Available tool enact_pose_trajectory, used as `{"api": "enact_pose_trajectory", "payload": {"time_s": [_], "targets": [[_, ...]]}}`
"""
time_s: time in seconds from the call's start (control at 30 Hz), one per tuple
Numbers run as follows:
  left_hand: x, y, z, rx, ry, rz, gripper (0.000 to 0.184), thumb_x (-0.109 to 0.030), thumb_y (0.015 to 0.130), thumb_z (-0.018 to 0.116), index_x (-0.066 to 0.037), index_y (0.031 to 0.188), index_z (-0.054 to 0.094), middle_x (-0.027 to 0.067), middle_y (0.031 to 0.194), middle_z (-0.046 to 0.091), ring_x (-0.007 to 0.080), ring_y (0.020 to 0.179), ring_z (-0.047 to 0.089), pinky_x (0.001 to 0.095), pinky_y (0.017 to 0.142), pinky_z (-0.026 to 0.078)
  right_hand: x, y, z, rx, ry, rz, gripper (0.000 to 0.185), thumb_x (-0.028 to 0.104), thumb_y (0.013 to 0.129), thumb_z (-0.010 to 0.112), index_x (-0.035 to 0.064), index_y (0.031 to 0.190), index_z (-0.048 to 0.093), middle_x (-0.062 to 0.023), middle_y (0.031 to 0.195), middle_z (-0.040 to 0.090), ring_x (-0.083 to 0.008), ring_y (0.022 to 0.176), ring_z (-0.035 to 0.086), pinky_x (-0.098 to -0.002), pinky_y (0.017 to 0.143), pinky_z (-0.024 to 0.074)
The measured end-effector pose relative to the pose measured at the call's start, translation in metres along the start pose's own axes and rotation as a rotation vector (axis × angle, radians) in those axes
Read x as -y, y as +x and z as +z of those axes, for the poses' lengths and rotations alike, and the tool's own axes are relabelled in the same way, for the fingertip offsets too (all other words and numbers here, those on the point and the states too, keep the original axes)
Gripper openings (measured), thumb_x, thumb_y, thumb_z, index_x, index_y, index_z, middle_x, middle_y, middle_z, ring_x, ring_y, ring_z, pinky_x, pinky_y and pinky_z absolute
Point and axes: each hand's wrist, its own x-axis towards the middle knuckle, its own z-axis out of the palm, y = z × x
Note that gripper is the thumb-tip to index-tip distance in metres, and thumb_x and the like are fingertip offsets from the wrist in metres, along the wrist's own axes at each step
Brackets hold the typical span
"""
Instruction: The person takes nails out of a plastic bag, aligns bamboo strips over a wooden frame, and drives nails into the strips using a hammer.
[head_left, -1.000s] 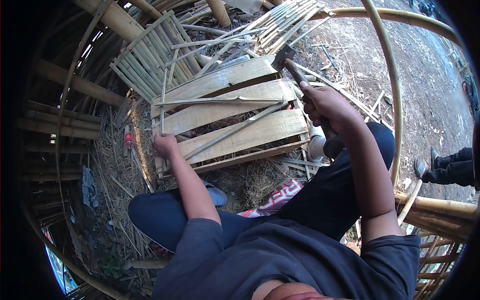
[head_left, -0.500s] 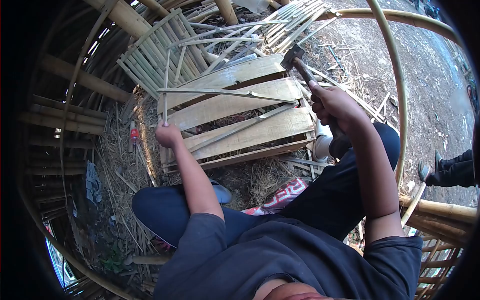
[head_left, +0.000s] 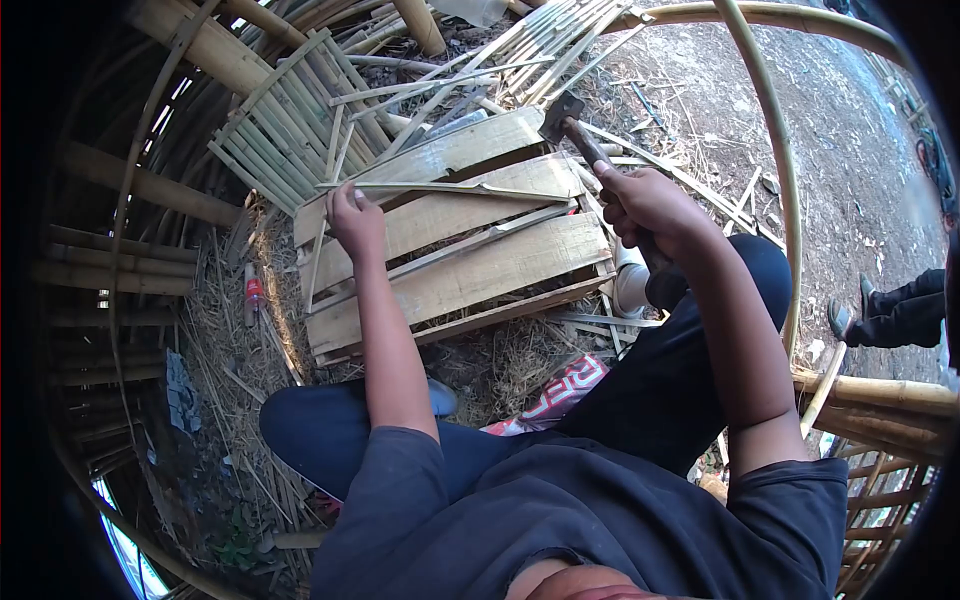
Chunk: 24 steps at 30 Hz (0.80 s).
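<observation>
My right hand (head_left: 650, 210) is wrapped round the wooden handle of a hammer (head_left: 563, 118), whose dark metal head is raised over the right end of the plank platform (head_left: 480, 255). At the platform's left end, my left hand (head_left: 355, 215) is at the corner where thin bamboo strips meet, its fingers curled at the end of the upper strip (head_left: 450, 188). Whether it grips that strip is too small to tell. A second strip (head_left: 480, 238) lies slantwise across the planks, and a third (head_left: 318, 262) runs down the left end.
A slatted bamboo panel (head_left: 285, 135) leans behind the platform at the left. Loose slats (head_left: 560, 55) lie at the back. A red-labelled bottle (head_left: 252, 290) is on the straw-covered ground at the left. A person's legs (head_left: 900, 312) show at the far right.
My left hand has moved up from the lower part of the left-end strip to the upper corner. The strips have shifted. My right hand keeps the hammer raised.
</observation>
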Motion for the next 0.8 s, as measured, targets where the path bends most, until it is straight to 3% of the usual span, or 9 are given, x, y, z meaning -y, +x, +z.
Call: {"api": "enact_pose_trajectory", "payload": {"time_s": [0.1, 0.17, 0.23, 0.33, 0.53, 0.57, 0.67, 0.7, 0.8], "targets": [[-0.078, -0.018, 0.036, 0.381, -0.101, 0.344, 0.024, -0.015, 0.099, 0.06, -0.005, 0.12, 0.068, 0.0145, 0.132, 0.066, 0.037, 0.138, 0.053, 0.0609, 0.122, 0.028, 0.0, 0.002, 0.002, -0.009, -0.01, 0.011, 0.046, 0.047, 0.107, 0.06, 0.0059, 0.085, 0.06, -0.0014, 0.07, 0.054, -0.0114, 0.053, 0.048, -0.0286, 0.049, 0.0412], [-0.116, -0.045, 0.06, 0.585, -0.133, 0.395, 0.042, -0.031, 0.1, 0.062, -0.011, 0.137, 0.062, 0.0124, 0.15, 0.057, 0.0338, 0.152, 0.038, 0.0676, 0.127, 0.008, -0.001, 0.005, 0.001, -0.002, -0.011, 0.02, 0.046, 0.047, 0.107, 0.06, 0.0057, 0.085, 0.06, -0.0018, 0.07, 0.055, -0.0117, 0.053, 0.048, -0.0288, 0.049, 0.0409], [-0.143, -0.07, 0.064, 0.783, -0.06, 0.52, 0.066, -0.047, 0.093, 0.069, -0.015, 0.15, 0.054, 0.0111, 0.164, 0.043, 0.0314, 0.158, 0.027, 0.066, 0.128, 0.002, -0.002, 0.006, -0.002, 0.015, -0.006, 0.032, 0.047, 0.047, 0.107, 0.06, 0.0054, 0.085, 0.06, -0.0023, 0.071, 0.056, -0.012, 0.053, 0.049, -0.0289, 0.049, 0.0406], [-0.15, -0.086, 0.06, 0.884, -0.032, 0.67, 0.086, -0.056, 0.083, 0.076, -0.017, 0.155, 0.05, 0.0093, 0.17, 0.032, 0.0305, 0.16, 0.02, 0.0658, 0.128, -0.001, -0.005, 0.004, -0.005, 0.001, -0.042, 0.015, 0.049, 0.047, 0.107, 0.059, 0.0036, 0.085, 0.06, -0.0048, 0.071, 0.057, -0.0118, 0.053, 0.049, -0.0296, 0.047, 0.0392], [-0.124, -0.095, 0.061, 0.803, -0.119, 0.703, 0.084, -0.045, 0.081, 0.082, -0.01, 0.151, 0.051, 0.0133, 0.168, 0.036, 0.0339, 0.159, 0.024, 0.0592, 0.13, 0.006, -0.013, 0.007, -0.005, -0.044, -0.166, 0.023, 0.048, 0.046, 0.108, 0.057, 0.0039, 0.085, 0.06, -0.0015, 0.064, 0.054, -0.011, 0.05, 0.046, -0.0296, 0.047, 0.0391], [-0.123, -0.098, 0.062, 0.789, -0.11, 0.701, 0.086, -0.044, 0.081, 0.082, -0.01, 0.153, 0.049, 0.0137, 0.167, 0.037, 0.0343, 0.158, 0.025, 0.0593, 0.13, 0.007, -0.014, 0.007, -0.003, -0.148, -0.35, 0.003, 0.054, 0.046, 0.107, 0.058, -0.0021, 0.081, 0.064, -0.0107, 0.062, 0.061, -0.0225, 0.051, 0.057, -0.0388, 0.051, 0.0468], [-0.131, -0.102, 0.057, 0.737, -0.203, 0.618, 0.099, -0.042, 0.081, 0.083, -0.009, 0.16, 0.034, 0.0167, 0.168, 0.032, 0.0354, 0.159, 0.024, 0.0588, 0.13, 0.009, -0.045, 0.033, 0.007, -0.329, -0.727, -0.3, 0.06, 0.044, 0.105, 0.059, -0.0095, 0.079, 0.067, -0.0266, 0.067, 0.066, -0.0409, 0.061, 0.067, -0.0495, 0.063, 0.0529], [-0.134, -0.103, 0.056, 0.718, -0.255, 0.578, 0.105, -0.042, 0.081, 0.084, -0.009, 0.163, 0.028, 0.018, 0.169, 0.029, 0.0358, 0.159, 0.022, 0.0585, 0.13, 0.01, -0.047, 0.036, 0.014, -0.334, -0.729, -0.316, 0.059, 0.04, 0.104, 0.059, -0.0134, 0.081, 0.068, -0.0368, 0.076, 0.065, -0.0524, 0.075, 0.068, -0.0553, 0.073, 0.0536], [-0.131, -0.104, 0.059, 0.517, -0.351, 0.613, 0.125, -0.042, 0.078, 0.086, -0.009, 0.168, 0.006, 0.0197, 0.174, 0.01, 0.0349, 0.161, 0.015, 0.0576, 0.13, 0.009, -0.076, 0.068, 0.03, -0.372, -0.816, -0.409, 0.049, 0.034, 0.104, 0.06, -0.0095, 0.085, 0.071, -0.0319, 0.078, 0.069, -0.0479, 0.077, 0.071, -0.0532, 0.073, 0.0567]]}}
